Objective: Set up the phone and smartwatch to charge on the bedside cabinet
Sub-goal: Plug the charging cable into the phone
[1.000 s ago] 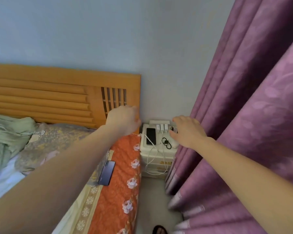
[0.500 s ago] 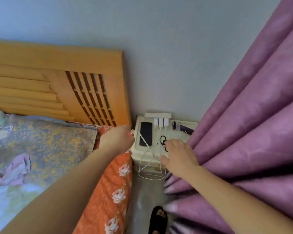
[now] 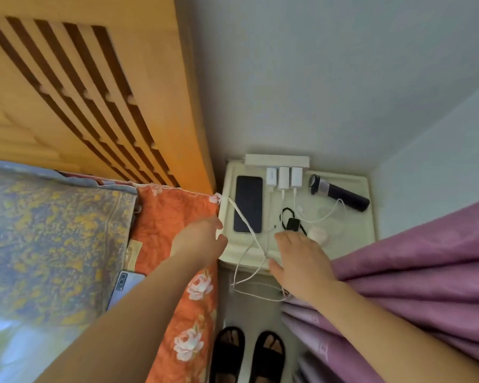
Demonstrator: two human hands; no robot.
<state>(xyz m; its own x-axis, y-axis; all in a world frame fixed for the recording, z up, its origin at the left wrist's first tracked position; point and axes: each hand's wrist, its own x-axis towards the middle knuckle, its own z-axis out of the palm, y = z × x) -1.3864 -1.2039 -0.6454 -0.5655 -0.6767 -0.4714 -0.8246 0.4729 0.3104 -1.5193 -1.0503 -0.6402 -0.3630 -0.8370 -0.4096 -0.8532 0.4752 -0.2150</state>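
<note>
Wedged between a wooden headboard (image 3: 94, 87) and a purple curtain (image 3: 415, 258), the bedside cabinet (image 3: 351, 233) offers a cream surface against a pale wall. At its 12 o'clock edge a white power strip (image 3: 277, 160) carries three white chargers (image 3: 284, 177), with white cables (image 3: 249, 277) trailing off the front edge at 6 o'clock. A dark phone (image 3: 248, 204) lies face up at about 10 o'clock on the surface, one cable crossing its lower corner. Near the centre sits the smartwatch (image 3: 292, 224), its black band looped toward 11 o'clock, with a round white charging puck (image 3: 318, 234) just beside it at 4 o'clock. A black cylindrical device (image 3: 339, 192) lies at 2 o'clock. The left hand (image 3: 202, 240) reaches over the orange floral bedspread (image 3: 177, 217) to the cabinet's 9 o'clock edge, fingers loosely curled; whether it pinches a cable cannot be told. The right hand (image 3: 302, 261) is open, fingers spread, hovering at 6 o'clock, fingertips just short of the smartwatch. A second phone (image 3: 125, 286) lies on the bed by a patterned pillow (image 3: 53, 239). Black slippers (image 3: 246, 355) stand on the floor below.
</note>
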